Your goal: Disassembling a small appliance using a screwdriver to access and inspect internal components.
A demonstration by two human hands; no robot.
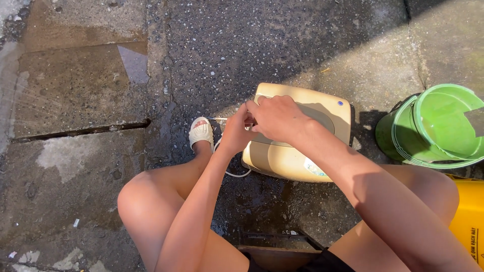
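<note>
A cream, rounded plastic appliance casing [322, 108] lies on the wet pavement in front of me. My left hand [236, 132] is at its left edge, fingers bent against the side where a thin white cord [233, 173] comes out. My right hand [277, 117] rests on top of the casing near its left end, fingers curled down over the edge close to the left hand. What the fingertips grip is hidden.
A green plastic bucket [436, 128] stands at the right, with a yellow container [469, 216] below it. My foot in a white sandal [200, 132] is left of the casing. The ground is wet concrete slabs and asphalt [212, 45], with a crack [80, 131] at the left.
</note>
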